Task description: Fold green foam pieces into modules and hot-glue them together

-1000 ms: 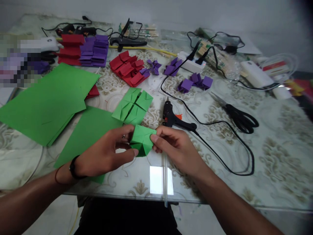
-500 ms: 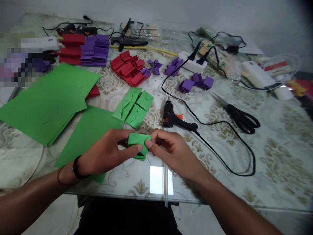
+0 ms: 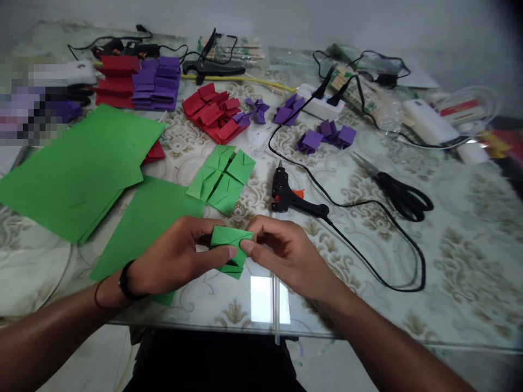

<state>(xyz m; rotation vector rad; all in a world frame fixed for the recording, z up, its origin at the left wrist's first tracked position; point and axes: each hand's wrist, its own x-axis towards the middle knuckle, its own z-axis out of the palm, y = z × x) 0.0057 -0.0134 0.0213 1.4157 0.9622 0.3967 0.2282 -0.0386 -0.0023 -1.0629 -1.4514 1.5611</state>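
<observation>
The left hand (image 3: 175, 261) and the right hand (image 3: 286, 253) both pinched a small folded green paper piece (image 3: 229, 242) between thumb and fingertips, just above the glass table (image 3: 449, 272) (near its front edge), with a glue gun (image 3: 292, 197) lying just behind.

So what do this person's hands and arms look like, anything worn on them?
Both forearms are bare: no sleeves in view, no gloves. The left hand has a black band at the wrist, with a thin red cord just behind it. The right hand and its wrist wear nothing.
</observation>
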